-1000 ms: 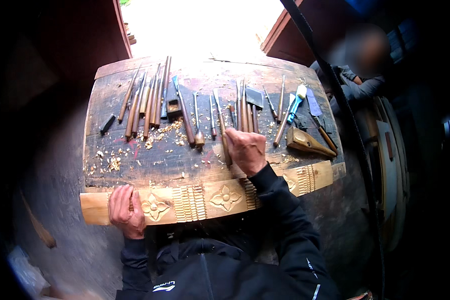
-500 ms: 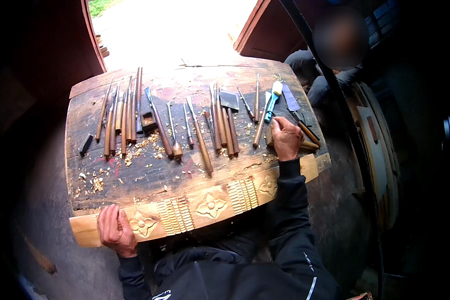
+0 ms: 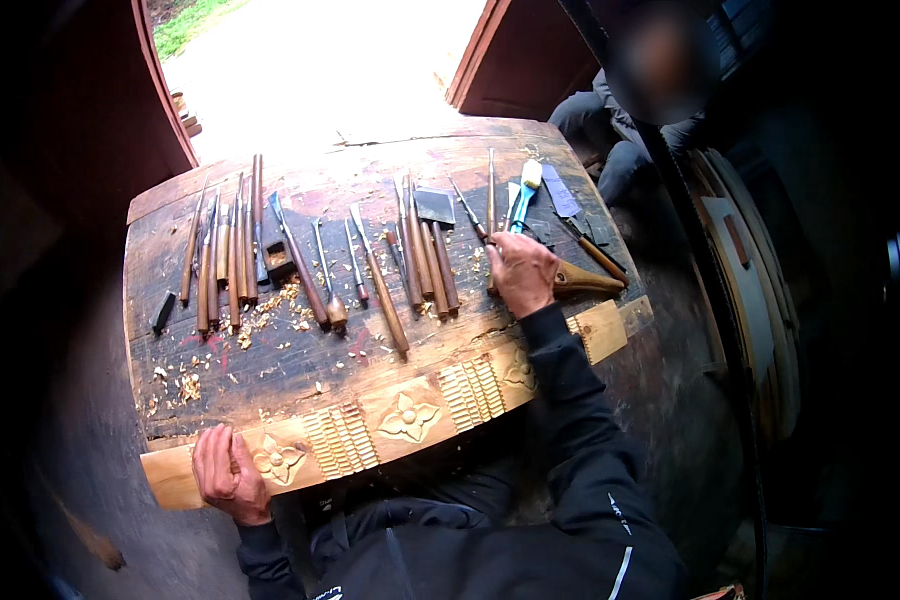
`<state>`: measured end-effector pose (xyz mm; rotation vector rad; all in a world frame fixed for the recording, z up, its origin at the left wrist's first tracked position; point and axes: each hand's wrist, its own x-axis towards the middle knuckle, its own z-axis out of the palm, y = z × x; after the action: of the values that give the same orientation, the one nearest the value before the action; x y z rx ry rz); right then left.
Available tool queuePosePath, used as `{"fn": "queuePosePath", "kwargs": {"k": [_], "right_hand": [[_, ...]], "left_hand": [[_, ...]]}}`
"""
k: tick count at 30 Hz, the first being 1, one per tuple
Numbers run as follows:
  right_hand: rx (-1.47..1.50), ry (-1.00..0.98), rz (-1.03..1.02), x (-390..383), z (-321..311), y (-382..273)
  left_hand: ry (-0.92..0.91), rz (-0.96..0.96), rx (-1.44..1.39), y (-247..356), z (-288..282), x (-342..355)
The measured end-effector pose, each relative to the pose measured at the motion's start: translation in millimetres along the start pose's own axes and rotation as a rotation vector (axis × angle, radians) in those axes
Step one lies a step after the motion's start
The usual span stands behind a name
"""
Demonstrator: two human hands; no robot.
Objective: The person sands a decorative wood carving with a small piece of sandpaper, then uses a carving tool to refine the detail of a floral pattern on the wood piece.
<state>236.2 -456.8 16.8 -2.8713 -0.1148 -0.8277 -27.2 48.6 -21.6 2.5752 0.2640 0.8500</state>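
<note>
A long pale board (image 3: 365, 478) carved with four-petalled flowers and bands of ridges lies along the near edge of the bench. My left hand (image 3: 230, 474) is closed over its left end, fingers curled on the top face. Farther right, my right hand (image 3: 523, 272) is closed, with thumb and fingertips at the handle of an upright-lying chisel (image 3: 491, 190); part of that handle is hidden by the hand. Just right of it lies a smooth, tapered wooden tool (image 3: 588, 279), partly covered by my hand. A short gouge (image 3: 467, 208) touches the chisel's left side.
Several wood-handled chisels (image 3: 222, 265) lie in a row on the worn bench (image 3: 270, 395), among wood shavings (image 3: 188, 387). A blue-handled brush (image 3: 522, 205), a purple flat piece (image 3: 561, 192) and a small wooden plane (image 3: 278, 260) lie there too. A person (image 3: 620, 150) sits beyond the right corner.
My right hand has moved left, from over the tapered wooden tool to the chisel handle. My left hand stays on the board's end. The whole view has shifted slightly.
</note>
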Motion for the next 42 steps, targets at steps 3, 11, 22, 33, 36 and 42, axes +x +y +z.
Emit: {"fn": "queuePosePath", "kwargs": {"k": [3,11,22,33,36,42], "right_hand": [[-0.005,0.025,-0.045,-17.2,-9.0,-22.2],[-0.003,0.107,-0.157,-43.7,-4.8,31.0],[-0.198,-0.053,-0.087,-16.4,5.4,-25.0],[0.001,-0.042,-0.071,2.6,18.6,-40.2],[0.121,-0.008,-0.080,20.0,-3.7,-37.0],[-0.334,-0.071,0.219,41.8,-17.8,119.4]], "left_hand": [[0.009,0.019,0.036,-4.4,-3.4,0.9],[0.000,0.016,0.014,1.5,0.0,0.5],[0.005,0.003,0.001,2.7,-0.4,2.1],[0.003,0.034,0.032,-5.9,0.6,-0.9],[0.009,0.054,0.052,-11.9,-0.5,-0.2],[0.016,0.035,0.041,-6.9,-2.9,2.8]]}}
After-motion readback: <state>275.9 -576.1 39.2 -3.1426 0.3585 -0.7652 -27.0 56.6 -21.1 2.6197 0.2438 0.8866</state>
